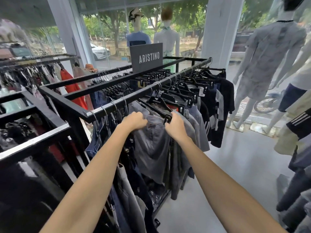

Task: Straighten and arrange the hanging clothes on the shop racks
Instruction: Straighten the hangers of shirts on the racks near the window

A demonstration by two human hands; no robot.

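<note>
Mid-straightening, the grey fabric shorts [151, 145] hang from a black plastic clip hanger [159, 107] near the black metal rail's [134, 97] front corner, with the left hand [134, 121] curled round the waistband and the right hand [175, 123] pinching it beside the clip; next it probably needs levelling and even spacing.

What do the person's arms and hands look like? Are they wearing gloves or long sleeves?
No gloves and no sleeves in view. The left arm and right arm are bare all the way to the picture's edge. The left hand and right hand are bare too, and no watch or bracelet shows on either wrist.
</note>
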